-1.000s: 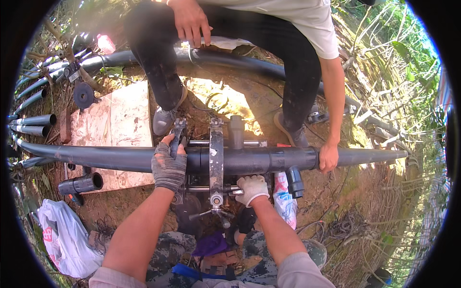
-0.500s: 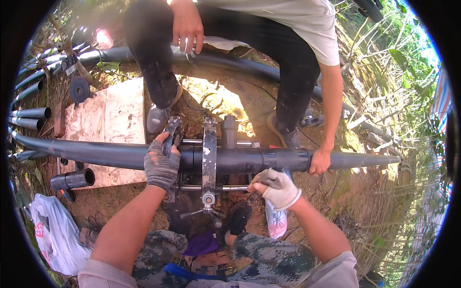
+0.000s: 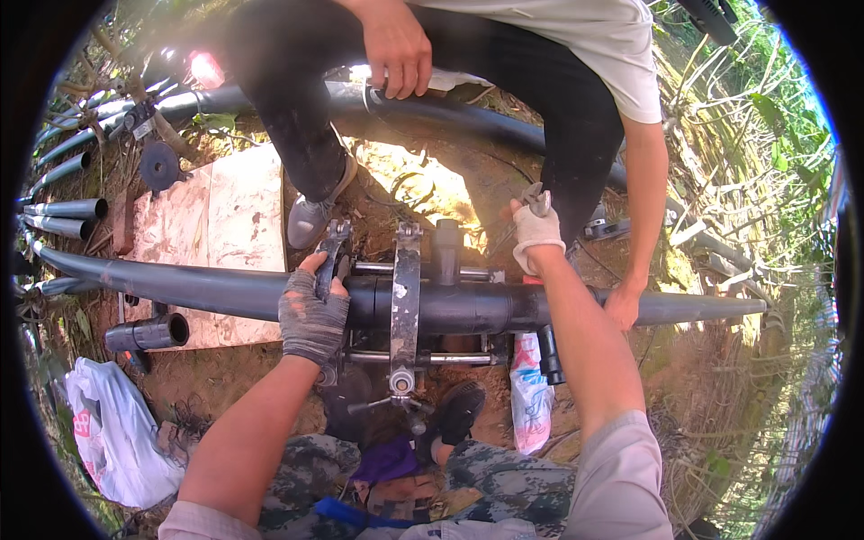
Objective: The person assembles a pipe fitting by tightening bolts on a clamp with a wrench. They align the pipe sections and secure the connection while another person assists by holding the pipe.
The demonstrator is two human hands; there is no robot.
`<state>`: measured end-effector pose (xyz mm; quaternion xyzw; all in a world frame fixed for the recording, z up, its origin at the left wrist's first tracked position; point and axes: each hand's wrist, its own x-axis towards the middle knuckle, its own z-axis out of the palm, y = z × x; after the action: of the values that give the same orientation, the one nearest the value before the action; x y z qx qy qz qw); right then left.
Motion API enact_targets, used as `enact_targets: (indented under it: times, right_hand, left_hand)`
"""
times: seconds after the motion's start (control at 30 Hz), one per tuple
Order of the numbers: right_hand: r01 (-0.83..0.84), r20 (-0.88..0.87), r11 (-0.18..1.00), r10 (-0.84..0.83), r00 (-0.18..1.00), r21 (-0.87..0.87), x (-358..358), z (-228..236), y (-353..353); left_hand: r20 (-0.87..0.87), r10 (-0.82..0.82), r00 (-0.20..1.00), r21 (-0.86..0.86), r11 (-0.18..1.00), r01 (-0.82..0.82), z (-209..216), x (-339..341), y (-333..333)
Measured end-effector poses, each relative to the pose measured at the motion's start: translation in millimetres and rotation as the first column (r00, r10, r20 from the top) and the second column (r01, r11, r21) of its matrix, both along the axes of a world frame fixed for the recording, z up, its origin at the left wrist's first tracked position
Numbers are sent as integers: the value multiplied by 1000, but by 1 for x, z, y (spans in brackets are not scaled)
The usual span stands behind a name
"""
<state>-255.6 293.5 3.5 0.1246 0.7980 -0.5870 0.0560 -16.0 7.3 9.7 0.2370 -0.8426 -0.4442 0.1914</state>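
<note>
A long black plastic pipe point(image 3: 198, 292) runs across in front of me, passing through a metal pipe clamp frame point(image 3: 404, 301) with two steel rods. My left hand point(image 3: 312, 315), in a dark grey fingerless glove, is closed around the left clamp half point(image 3: 334, 256) at the pipe. My right hand point(image 3: 537, 238), in a pale work glove, is raised beyond the pipe. It grips a metal wrench point(image 3: 539, 200), whose jaw end shows above the fingers; the handle is hidden. A black branch fitting point(image 3: 446, 252) stands up from the pipe beside the clamp.
Opposite me a co-worker's hand point(image 3: 623, 306) rests on the tapered right end of the pipe. A wooden board point(image 3: 229, 216), a short pipe fitting point(image 3: 148, 333) and white plastic bags point(image 3: 117, 441) lie on the soil. Several more pipes point(image 3: 67, 211) lie at the left.
My right hand has moved away from me across the pipe with the wrench. The left hand stays on the clamp half. The whole view has shifted slightly.
</note>
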Motion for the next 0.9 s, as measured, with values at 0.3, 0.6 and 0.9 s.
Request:
enact_targets:
  times: [0.3, 0.6, 0.9]
  right_hand:
    - [9, -11, 1000, -9, 1000, 9, -4, -34, 4]
    - [-27, -348, 1000, 27, 937, 6, 18, 0, 7]
    - [47, -395, 963, -154, 906, -267, 100, 103, 48]
  left_hand:
    - [-23, 3, 1000, -43, 999, -4, 3, -1, 1]
    - [19, 14, 1000, 46, 999, -15, 2, 0, 0]
    - [6, 14, 1000, -18, 1000, -14, 2, -1, 1]
